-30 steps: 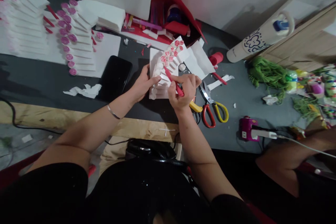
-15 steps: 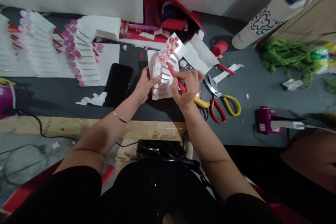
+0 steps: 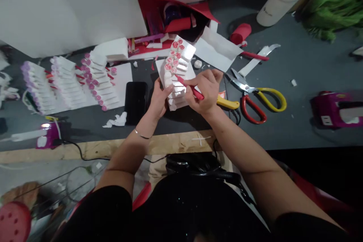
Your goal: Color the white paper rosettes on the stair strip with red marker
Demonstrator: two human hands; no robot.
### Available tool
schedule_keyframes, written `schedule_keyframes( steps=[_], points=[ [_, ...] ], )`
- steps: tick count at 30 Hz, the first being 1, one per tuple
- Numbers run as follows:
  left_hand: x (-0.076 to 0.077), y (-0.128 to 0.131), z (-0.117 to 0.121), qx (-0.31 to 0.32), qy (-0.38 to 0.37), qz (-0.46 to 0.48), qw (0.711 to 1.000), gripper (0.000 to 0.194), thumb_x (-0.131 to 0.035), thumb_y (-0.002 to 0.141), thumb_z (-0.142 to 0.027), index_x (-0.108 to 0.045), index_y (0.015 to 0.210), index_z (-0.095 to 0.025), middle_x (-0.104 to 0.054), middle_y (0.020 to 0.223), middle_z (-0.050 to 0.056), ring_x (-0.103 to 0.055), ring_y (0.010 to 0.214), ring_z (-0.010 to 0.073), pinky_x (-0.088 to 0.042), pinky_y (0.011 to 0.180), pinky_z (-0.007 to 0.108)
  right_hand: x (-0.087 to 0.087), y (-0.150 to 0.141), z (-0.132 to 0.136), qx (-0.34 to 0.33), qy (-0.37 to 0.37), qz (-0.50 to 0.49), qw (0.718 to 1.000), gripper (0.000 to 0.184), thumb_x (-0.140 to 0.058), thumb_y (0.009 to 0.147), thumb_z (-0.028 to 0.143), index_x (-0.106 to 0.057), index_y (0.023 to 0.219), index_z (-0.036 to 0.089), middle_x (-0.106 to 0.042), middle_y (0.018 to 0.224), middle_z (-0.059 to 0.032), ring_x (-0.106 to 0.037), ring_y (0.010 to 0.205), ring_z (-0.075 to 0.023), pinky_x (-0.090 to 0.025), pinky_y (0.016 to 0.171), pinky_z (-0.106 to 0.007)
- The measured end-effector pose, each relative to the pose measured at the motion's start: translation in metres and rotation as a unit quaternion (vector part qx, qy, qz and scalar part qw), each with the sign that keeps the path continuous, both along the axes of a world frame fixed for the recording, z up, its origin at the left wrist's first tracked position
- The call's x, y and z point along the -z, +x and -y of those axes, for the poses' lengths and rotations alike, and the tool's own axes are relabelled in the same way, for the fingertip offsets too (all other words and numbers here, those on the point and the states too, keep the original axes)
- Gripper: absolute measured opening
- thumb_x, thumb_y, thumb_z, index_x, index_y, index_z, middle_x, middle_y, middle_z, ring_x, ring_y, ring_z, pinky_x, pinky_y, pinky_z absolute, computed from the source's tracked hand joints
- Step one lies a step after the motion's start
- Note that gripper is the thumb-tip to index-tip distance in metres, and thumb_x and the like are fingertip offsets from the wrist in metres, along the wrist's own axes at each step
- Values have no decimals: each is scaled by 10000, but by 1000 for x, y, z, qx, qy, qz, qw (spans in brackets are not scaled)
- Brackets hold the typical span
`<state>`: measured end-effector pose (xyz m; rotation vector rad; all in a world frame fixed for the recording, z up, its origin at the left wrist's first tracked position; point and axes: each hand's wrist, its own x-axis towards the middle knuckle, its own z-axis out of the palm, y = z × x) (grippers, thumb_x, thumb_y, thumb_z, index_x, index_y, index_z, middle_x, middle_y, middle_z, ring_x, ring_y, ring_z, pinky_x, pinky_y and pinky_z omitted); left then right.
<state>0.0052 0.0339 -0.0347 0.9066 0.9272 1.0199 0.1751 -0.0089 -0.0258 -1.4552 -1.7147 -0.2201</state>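
Note:
My right hand (image 3: 207, 90) pinches a red marker pen (image 3: 197, 93), its tip down at one of the white rolled pieces. These small white rolls (image 3: 178, 90) lie side by side on a white card (image 3: 160, 67). The upper ones have ends marked with red rose patterns (image 3: 176, 55); the lower ends look plain white. My left hand (image 3: 159, 99) grips the card's left edge, thumb on top near the plain rolls and fingers partly hidden.
Left lie a black phone (image 3: 136, 103), crumpled tissue (image 3: 116, 120) and rows of pink-ended rolls (image 3: 98, 87). Right are scissors (image 3: 246, 90), a yellow-handled tool (image 3: 228, 103), a red marker cap-like cylinder (image 3: 240, 33), a bottle (image 3: 273, 9) and a purple power adapter (image 3: 330, 109). Behind stands a red box with pens (image 3: 149, 38).
The camera view has shifted to the right end of the left side, bringing more rolls and a purple box into sight. The marker tip has moved slightly among the rolls; both hands keep their hold.

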Motion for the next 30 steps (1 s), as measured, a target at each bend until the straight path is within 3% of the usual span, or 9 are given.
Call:
schedule_keyframes(
  steps=[7, 13, 22, 26, 30],
  points=[
    [-5, -1, 3, -18, -9, 9, 1000, 931, -1038, 582, -590, -575, 1316, -252, -766, 1267, 93, -739, 1249, 322, -538, 1157, 467, 1, -7, -2, -11, 7, -30, 999, 359, -431, 1068, 446, -740, 977, 288, -691, 823, -25, -628, 899, -252, -420, 1023, -510],
    [-9, -2, 5, -28, -15, 4, 1000, 873, -1034, 614, -555, -607, 1313, -251, -771, 1282, 87, -726, 1302, 324, -531, 1185, 466, -4, -9, -3, -17, 72, -44, 996, 315, -461, 1061, 412, -733, 985, 274, -694, 811, -4, -605, 866, -221, -394, 984, -458],
    [-13, -2, 6, -28, -12, 3, 1000, 854, -1029, 612, -518, -603, 1300, -243, -767, 1250, 81, -724, 1290, 313, -540, 1152, 432, -1, -9, -2, -30, -23, -34, 999, 295, -474, 1069, 468, -721, 1037, 309, -717, 881, -27, -649, 960, -263, -420, 1033, -514],
    [-13, -2, 6, -28, -13, -8, 999, 823, -1014, 640, -522, -609, 1304, -253, -767, 1266, 78, -728, 1287, 300, -536, 1155, 424, -1, -7, -2, -25, -16, -38, 999, 317, -456, 1083, 462, -721, 1009, 304, -694, 845, -23, -662, 945, -257, -437, 1041, -533],
    [-13, -2, 6, -27, -5, -9, 1000, 846, -1023, 619, -548, -615, 1297, -249, -772, 1270, 87, -730, 1288, 312, -549, 1143, 421, -2, -8, -3, -17, 38, -39, 998, 366, -424, 1083, 463, -729, 974, 293, -691, 801, -18, -659, 895, -246, -460, 1002, -519]
  ],
)
